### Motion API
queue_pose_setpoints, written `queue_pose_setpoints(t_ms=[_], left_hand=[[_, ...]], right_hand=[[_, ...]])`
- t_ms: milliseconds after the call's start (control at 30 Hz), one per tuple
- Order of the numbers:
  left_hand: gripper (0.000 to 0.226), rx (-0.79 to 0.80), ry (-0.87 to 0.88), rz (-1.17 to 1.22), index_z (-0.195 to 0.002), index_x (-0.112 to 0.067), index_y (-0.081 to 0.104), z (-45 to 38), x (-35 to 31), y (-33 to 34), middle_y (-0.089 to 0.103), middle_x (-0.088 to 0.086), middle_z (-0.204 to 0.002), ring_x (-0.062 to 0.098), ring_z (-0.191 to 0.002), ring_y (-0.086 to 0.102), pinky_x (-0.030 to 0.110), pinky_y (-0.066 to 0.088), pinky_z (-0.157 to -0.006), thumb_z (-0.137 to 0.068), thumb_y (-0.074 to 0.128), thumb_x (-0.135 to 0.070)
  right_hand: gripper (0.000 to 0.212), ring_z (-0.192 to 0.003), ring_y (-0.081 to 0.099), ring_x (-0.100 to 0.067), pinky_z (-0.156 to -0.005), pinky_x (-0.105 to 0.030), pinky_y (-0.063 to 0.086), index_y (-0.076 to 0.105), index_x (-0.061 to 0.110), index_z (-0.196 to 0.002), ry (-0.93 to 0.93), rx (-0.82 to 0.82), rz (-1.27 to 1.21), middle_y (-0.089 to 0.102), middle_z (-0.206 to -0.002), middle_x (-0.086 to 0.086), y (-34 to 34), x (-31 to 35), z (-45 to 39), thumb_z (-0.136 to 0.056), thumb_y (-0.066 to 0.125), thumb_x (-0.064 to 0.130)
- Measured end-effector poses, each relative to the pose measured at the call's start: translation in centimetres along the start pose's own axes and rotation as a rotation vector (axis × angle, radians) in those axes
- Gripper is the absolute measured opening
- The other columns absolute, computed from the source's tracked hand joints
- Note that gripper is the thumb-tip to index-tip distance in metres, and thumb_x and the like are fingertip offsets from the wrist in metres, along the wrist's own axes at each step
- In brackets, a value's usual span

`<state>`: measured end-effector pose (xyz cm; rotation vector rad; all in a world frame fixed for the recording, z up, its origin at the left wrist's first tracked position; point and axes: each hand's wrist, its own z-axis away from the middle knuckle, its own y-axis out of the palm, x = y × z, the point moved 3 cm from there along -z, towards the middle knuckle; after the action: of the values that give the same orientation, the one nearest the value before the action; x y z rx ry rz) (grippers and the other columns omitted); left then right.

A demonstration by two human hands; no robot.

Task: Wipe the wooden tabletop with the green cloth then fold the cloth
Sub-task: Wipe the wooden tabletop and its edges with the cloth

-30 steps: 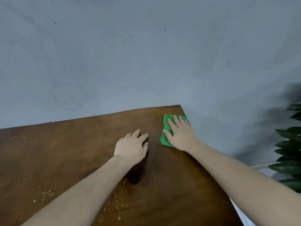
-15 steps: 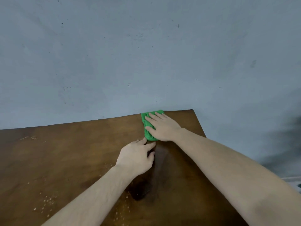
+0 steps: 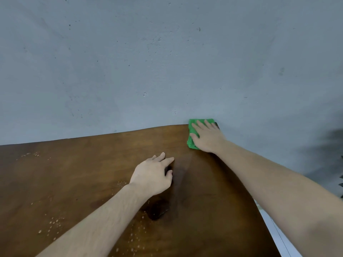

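1. Fingers (image 3: pixel 201 125) of the right hand (image 3: pixel 207 138) lie straight and spread, pressing flat on the green cloth (image 3: pixel 193 127); nothing is curled round it.
2. Under those fingers the cloth sits bunched into a small pad at the far right corner of the worktop (image 3: pixel 92 173), its far edge against the grey wall (image 3: pixel 167 62). Green shows past the fingertips and along the thumb side; the rest is hidden under the palm.
3. Its long axis appears to run away from the person, in line with the fingers, though the palm hides too much to be sure.
4. Nearer the person and to the left of the cloth, the left hand (image 3: pixel 154 175) rests on the bare wood with loose, relaxed fingers, holding nothing, apart from the cloth.
5. Crumbs (image 3: pixel 53 224) lie well to the left of both hands and close to the person, so the unwiped wood lies on the thumb side of the right hand.
6. Judgement: the wiping is only partly done, and the coming stroke probably has to sweep leftward from the corner. The right hand is the one on the cloth; the left looks placed as a brace.
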<state>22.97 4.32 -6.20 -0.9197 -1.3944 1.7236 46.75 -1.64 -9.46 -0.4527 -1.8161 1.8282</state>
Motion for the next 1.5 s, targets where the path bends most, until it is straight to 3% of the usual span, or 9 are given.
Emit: queue_pose_setpoints(t_ms=[233,367,500,667,800,933,1067,1200,1500], left_hand=[[0.053,0.011,0.040,0.047,-0.156,-0.034,0.025,1.0,1.1,1.0,0.014,-0.008,-0.165,0.014,-0.152,0.011,0.028,0.013,-0.121,-0.104,0.031,-0.041],[0.050,-0.041,0.066,0.062,-0.154,-0.030,0.032,1.5,0.6,0.8,0.023,-0.007,-0.163,0.013,-0.150,0.018,0.028,0.013,-0.122,-0.105,0.028,-0.040],[0.049,-0.098,0.106,0.080,-0.152,-0.034,0.036,1.3,-1.2,0.4,0.027,-0.012,-0.161,0.010,-0.149,0.022,0.030,0.019,-0.122,-0.105,0.028,-0.045],[0.050,-0.075,0.142,0.044,-0.152,-0.038,0.034,-0.4,-4.6,0.1,0.022,-0.013,-0.163,0.012,-0.150,0.019,0.032,0.022,-0.120,-0.104,0.025,-0.049],[0.049,-0.051,0.124,-0.014,-0.151,-0.044,0.032,-2.1,-5.7,0.6,0.021,-0.012,-0.163,0.015,-0.149,0.022,0.036,0.033,-0.116,-0.104,0.024,-0.053],[0.049,-0.087,0.104,-0.077,-0.148,-0.049,0.036,-2.8,-6.0,0.6,0.031,-0.014,-0.159,0.016,-0.145,0.032,0.036,0.040,-0.111,-0.102,0.022,-0.057],[0.049,-0.092,0.090,-0.084,-0.146,-0.051,0.038,-3.0,-6.1,0.7,0.033,-0.016,-0.157,0.014,-0.144,0.034,0.035,0.041,-0.109,-0.101,0.023,-0.059],[0.049,-0.074,0.077,-0.101,-0.143,-0.052,0.042,-3.5,-6.2,0.4,0.036,-0.018,-0.156,0.015,-0.143,0.037,0.035,0.042,-0.110,-0.099,0.023,-0.063],[0.052,-0.044,0.050,-0.129,-0.145,-0.050,0.040,-3.3,-6.9,0.3,0.032,-0.016,-0.158,0.016,-0.144,0.034,0.034,0.039,-0.111,-0.099,0.023,-0.064]], right_hand=[[0.063,-0.155,0.001,-0.021,-0.126,-0.041,0.001,0.011,0.027,-0.161,-0.292,0.026,0.022,0.005,-0.169,0.001,0.1,3.7,5.3,-0.105,0.016,0.055],[0.065,-0.155,-0.004,-0.015,-0.125,-0.036,-0.005,0.010,0.031,-0.161,-0.348,0.013,0.013,0.002,-0.168,0.008,0.4,3.8,12.4,-0.103,0.016,0.060],[0.067,-0.154,-0.010,-0.012,-0.124,-0.032,-0.009,0.007,0.036,-0.160,-0.285,-0.007,-0.013,-0.004,-0.167,0.012,0.6,2.1,17.8,-0.101,0.014,0.066],[0.067,-0.154,-0.008,-0.012,-0.122,-0.029,-0.009,0.009,0.034,-0.161,-0.030,-0.039,-0.130,-0.006,-0.167,0.010,0.7,-1.3,16.9,-0.101,0.020,0.064],[0.069,-0.154,0.010,-0.013,-0.121,-0.031,0.012,0.011,0.024,-0.162,0.172,-0.022,-0.637,0.000,-0.169,0.007,1.1,-4.3,11.7,-0.104,0.038,0.051],[0.070,-0.151,0.021,-0.017,-0.123,-0.037,0.019,0.009,0.021,-0.162,0.202,-0.041,-0.909,0.011,-0.168,0.003,1.1,-5.7,5.9,-0.105,0.045,0.041],[0.071,-0.141,0.039,-0.018,-0.117,-0.039,0.033,0.010,0.032,-0.161,0.287,-0.006,-1.182,0.027,-0.163,0.007,1.3,-6.7,2.1,-0.102,0.048,0.044],[0.059,-0.125,0.054,-0.013,-0.113,-0.036,0.040,0.022,0.034,-0.158,0.311,0.028,-1.409,0.048,-0.148,0.007,1.3,-7.0,1.7,-0.105,0.046,0.042],[0.063,-0.131,0.051,-0.007,-0.117,-0.034,0.035,0.019,0.034,-0.160,0.254,0.035,-1.429,0.042,-0.154,0.013,3.0,-5.9,10.8,-0.104,0.048,0.040]])
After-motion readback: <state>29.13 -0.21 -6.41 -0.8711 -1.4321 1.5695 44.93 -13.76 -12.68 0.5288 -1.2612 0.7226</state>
